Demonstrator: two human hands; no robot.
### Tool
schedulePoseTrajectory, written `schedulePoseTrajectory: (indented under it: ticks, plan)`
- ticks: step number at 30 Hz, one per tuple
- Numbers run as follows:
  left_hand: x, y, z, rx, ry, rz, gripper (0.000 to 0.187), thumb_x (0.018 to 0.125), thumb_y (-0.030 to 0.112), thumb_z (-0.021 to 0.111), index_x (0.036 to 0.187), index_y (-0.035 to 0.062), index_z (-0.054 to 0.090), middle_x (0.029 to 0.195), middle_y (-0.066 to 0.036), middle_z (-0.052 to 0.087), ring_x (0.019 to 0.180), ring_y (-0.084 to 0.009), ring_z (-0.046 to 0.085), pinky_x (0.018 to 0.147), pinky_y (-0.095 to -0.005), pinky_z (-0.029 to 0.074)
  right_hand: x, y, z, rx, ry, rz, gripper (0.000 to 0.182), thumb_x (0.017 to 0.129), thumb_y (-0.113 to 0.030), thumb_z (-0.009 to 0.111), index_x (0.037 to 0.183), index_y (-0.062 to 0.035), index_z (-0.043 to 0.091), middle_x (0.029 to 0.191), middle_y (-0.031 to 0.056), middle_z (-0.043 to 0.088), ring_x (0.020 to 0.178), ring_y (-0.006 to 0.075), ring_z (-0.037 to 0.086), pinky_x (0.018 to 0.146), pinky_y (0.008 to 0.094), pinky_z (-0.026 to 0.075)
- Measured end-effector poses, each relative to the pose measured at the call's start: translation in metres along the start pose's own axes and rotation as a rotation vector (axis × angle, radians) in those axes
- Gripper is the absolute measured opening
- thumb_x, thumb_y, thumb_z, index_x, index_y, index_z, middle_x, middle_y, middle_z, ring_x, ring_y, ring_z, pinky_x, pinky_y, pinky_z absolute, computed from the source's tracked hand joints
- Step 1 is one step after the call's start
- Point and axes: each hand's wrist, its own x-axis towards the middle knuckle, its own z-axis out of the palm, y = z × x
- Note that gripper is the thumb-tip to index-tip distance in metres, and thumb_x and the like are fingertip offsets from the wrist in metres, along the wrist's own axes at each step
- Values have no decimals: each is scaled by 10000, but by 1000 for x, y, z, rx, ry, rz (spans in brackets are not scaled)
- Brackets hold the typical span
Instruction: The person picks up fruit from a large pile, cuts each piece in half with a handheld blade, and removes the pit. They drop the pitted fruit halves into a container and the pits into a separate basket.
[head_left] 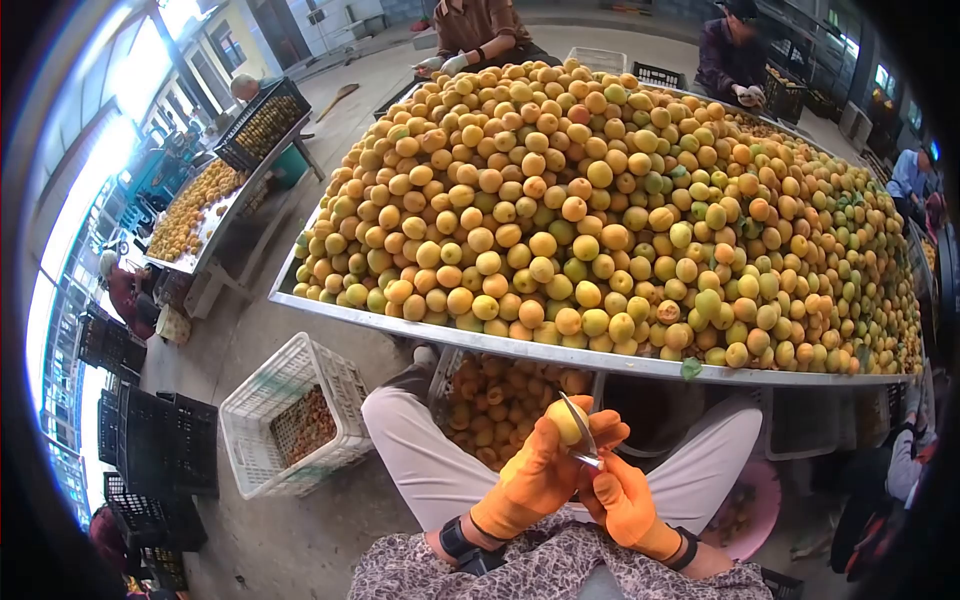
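My left hand (540, 470), in an orange glove, holds a yellow apricot (566, 421) at chest height over my lap. My right hand (625, 503), also in an orange glove, grips a small knife (581, 432) whose blade rests against the apricot. Both hands are close together, just below the metal table edge (520, 347). A huge heap of yellow and orange apricots (600, 210) covers the table in front of me.
A white crate (285, 415) with pits stands on the floor at my left. A crate of apricot pieces (495, 400) sits between my knees, a pink basin (745, 510) at my right. Black crates (160, 445) are stacked far left. Other people work across and beside the table.
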Motion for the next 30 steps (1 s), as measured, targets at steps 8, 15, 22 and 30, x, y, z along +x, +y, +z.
schedulePoseTrajectory:
  ticks: [8,15,22,30]
  plan:
    - [1,-2,4,158,19,-12,688,910,601,477,1443,188,340,1360,-107,513,1302,-326,444,1058,-531,357,-3,15,-5,-211,52,-88,526,985,-478,482,1085,35,535,606,17,483,533,84,431,504,255,338]
    - [-2,-1,9,34,29,25,580,981,417,510,1422,109,291,1337,-141,533,1294,-291,462,934,-399,491,-1,9,-1,-243,59,-72,481,992,-463,472,995,14,542,612,29,495,556,94,451,523,261,355]
    - [-6,2,9,308,20,-38,705,936,574,482,1422,95,307,1333,-140,540,1262,-305,486,1028,-406,407,-4,27,-1,-258,92,-103,476,984,-455,488,988,17,548,651,46,541,573,119,508,541,263,389]
    - [-5,10,7,302,-44,-42,688,883,494,634,1340,30,412,1238,-212,601,1231,-292,529,983,-384,453,-4,36,-1,-255,136,-136,468,977,-430,503,974,35,551,709,58,582,628,138,546,586,290,434]
